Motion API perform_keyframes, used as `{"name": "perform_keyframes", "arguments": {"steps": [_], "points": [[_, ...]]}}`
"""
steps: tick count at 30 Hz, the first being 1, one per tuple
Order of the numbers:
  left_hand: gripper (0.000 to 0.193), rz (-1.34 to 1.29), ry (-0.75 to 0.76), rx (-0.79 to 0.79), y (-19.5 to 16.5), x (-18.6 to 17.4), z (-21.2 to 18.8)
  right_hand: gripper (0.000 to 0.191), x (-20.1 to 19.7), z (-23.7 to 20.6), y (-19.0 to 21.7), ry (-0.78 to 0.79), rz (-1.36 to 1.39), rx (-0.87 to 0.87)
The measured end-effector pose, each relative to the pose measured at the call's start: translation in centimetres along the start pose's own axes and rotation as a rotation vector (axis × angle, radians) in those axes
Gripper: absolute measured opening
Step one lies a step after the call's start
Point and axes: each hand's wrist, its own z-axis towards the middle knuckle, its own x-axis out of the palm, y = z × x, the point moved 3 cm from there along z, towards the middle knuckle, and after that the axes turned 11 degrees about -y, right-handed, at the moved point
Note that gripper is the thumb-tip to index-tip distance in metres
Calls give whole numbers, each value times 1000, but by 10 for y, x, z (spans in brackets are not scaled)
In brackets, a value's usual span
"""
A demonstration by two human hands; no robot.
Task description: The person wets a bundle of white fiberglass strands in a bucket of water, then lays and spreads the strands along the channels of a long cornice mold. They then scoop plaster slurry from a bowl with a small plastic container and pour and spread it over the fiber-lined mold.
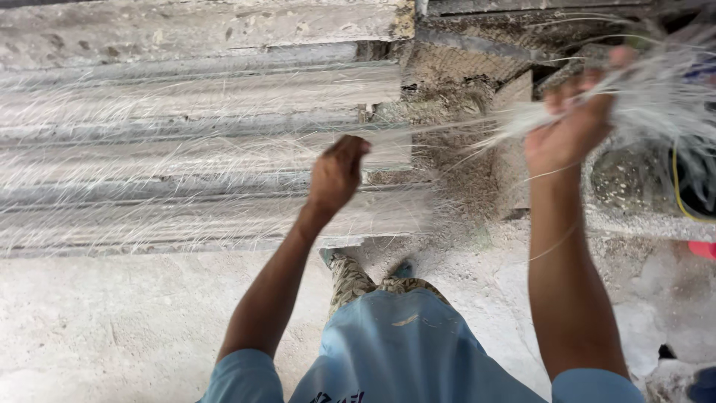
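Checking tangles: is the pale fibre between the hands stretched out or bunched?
Stretched out: pale fibre strands run thin from closed left hand to right hand, which grips a bunched tuft.

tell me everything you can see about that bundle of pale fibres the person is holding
The fibre bundle is a mass of long, thin, whitish strands, like raw plant fibre. The right hand grips it in a closed fist, raised, where it fans into a loose, blurred tuft to the right. Leftward the strands stretch out to the left hand, a closed fist that seems to pinch them, then spread thinly over the corrugated grey sheets.
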Motion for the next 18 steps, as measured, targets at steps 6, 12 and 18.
{"name": "perform_keyframes", "arguments": {"steps": [6, 12, 18], "points": [[24, 742, 203, -185, 96, -73, -8, 22, -10, 16, 16, 43, -15, -62], [22, 839, -73, -280, 122, -140, -7, 20, 1, -11, -25, 250, 11, 39], [21, 852, -191, -422, 135, -206, 1, 22, 27, -45, -50, 309, -32, 116]]}}
